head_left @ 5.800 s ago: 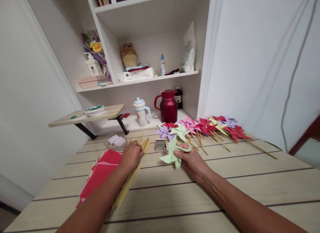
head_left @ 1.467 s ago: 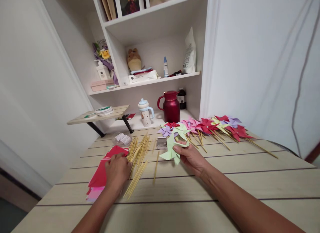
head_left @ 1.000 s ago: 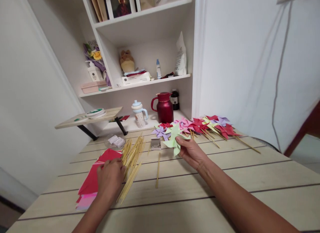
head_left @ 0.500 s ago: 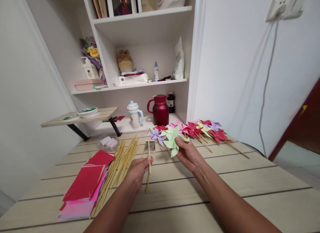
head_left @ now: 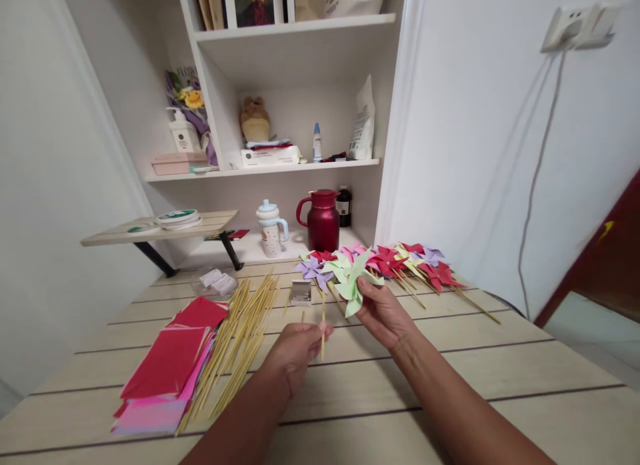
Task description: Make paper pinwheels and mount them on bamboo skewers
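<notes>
A: Left to right, quick. Far left on the table?

B: Stack of paper sheets, red on top, pink under. Just right of it a loose pile of bamboo sticks, fanned toward the shelf.

A: Any containers?

B: Clear plastic bag behind the sticks, white slips in it. Small metal box mid-table, contents too small to tell. On the low shelf a lidded sippy cup, a dark red jug with lid on, and a dark bottle; nothing visible inside any of them.

A: Left hand?

B: Left hand is above the table centre, thumb and fingers pinched on a single stick, held nearly upright.

A: Right hand?

B: Right hand is closed on a light green pinwheel, raised just off the table, near the stick's top end; can't tell if they touch.

A: Further right?

B: Row of finished pinwheels on sticks, red, pink, purple, yellow, lying flat by the wall.
</notes>
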A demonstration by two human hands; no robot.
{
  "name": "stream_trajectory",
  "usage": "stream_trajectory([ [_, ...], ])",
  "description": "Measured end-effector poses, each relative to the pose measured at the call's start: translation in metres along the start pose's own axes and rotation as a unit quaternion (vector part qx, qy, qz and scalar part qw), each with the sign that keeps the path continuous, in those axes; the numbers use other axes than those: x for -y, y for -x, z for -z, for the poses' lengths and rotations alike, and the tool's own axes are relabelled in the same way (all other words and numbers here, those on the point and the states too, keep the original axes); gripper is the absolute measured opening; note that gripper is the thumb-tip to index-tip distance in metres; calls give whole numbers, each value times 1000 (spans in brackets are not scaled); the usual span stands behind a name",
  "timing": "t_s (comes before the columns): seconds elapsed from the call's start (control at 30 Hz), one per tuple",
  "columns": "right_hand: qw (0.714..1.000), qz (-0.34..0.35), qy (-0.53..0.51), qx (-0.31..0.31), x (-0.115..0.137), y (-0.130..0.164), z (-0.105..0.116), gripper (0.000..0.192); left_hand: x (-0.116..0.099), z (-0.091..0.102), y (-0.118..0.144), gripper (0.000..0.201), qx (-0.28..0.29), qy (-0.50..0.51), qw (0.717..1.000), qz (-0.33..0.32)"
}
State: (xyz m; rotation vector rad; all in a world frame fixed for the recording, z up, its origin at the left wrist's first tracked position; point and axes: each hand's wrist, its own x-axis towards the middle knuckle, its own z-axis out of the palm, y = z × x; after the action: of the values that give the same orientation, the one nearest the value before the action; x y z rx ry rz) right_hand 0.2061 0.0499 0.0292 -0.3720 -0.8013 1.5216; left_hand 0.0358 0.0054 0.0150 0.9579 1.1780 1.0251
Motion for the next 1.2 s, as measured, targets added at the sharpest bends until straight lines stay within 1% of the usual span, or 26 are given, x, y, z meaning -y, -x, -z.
stream_trajectory([
  [0.07, 1000, -4, -11, -2, 1, 0, -1, 28, 3, 9, -6, 38, -33, -13, 999, -8],
  [0.17, 1000, -18, -25, 2, 0, 0, -2, 32, -2, 33, -5, 33, -81, -63, 994, -36],
  [0.2, 999, -22, -26, 4, -1, 1, -2, 33, -5, 39, -2, 31, -92, -80, 992, -43],
  [0.27, 999, -28, -21, 8, -2, 2, -2, 33, -11, 46, 5, 26, -90, -103, 989, -58],
  [0.33, 999, -32, -16, 8, -5, 3, -1, 32, -16, 44, 11, 22, -74, -113, 988, -71],
  [0.4, 999, -34, -17, 7, -7, 3, 0, 30, -18, 37, 12, 21, -45, -114, 989, -84],
  [0.5, 999, -33, -21, 10, -7, 1, 1, 30, -15, 23, 6, 23, 14, -95, 990, -108],
  [0.57, 999, -36, -17, 14, -6, 0, 2, 31, -10, 17, -3, 26, 47, -41, 990, -123],
  [0.63, 999, -37, -12, 15, -5, -1, 4, 30, -5, 15, -11, 27, 60, 41, 988, -134],
  [0.7, 999, -36, -6, 14, -4, -2, 6, 30, -1, 18, -17, 30, 65, 121, 981, -134],
  [0.73, 999, -36, -1, 14, -3, -2, 7, 31, 1, 21, -19, 37, 72, 148, 978, -128],
  [0.8, 999, -39, 14, 19, -3, -2, 9, 31, 3, 28, -20, 57, 83, 178, 975, -103],
  [0.83, 999, -41, 22, 21, -3, -2, 10, 31, 3, 31, -20, 64, 83, 182, 976, -88],
  [0.87, 998, -44, 31, 24, -3, -2, 11, 30, 3, 34, -20, 66, 84, 182, 977, -72],
  [0.97, 997, -51, 57, 31, -4, -1, 13, 29, 2, 40, -18, 58, 94, 176, 979, -44],
  [1.1, 994, -56, 85, 51, -7, 0, 15, 27, 0, 41, -16, 50, 127, 191, 972, -44],
  [1.2, 991, -77, 104, 43, -10, 2, 18, 27, -1, 42, -16, 43, 134, 191, 972, -40],
])
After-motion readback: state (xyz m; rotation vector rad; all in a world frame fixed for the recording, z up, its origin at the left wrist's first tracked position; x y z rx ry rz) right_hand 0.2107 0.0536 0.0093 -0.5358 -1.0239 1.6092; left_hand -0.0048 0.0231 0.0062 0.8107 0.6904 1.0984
